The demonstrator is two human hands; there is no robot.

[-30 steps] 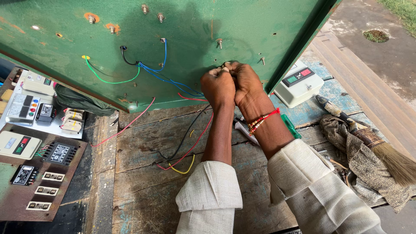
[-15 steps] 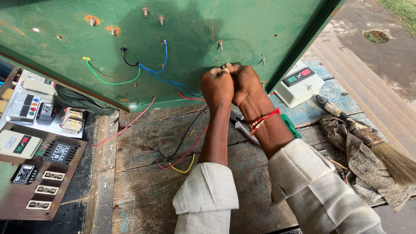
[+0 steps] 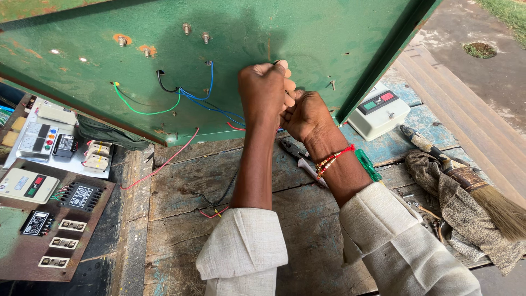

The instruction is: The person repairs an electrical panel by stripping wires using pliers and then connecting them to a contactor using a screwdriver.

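L hand [image 3: 267,90] + R hand [image 3: 308,116] fisted at green panel [image 3: 230,33]; grip contents hidden.

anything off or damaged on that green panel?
Yes. The green panel stands tilted on the wooden table, with rust rings around two studs near its top left. Loose wires trail from its holes, unbundled; a red wire runs onto the table. Both hands, left and right, are closed together at the panel.
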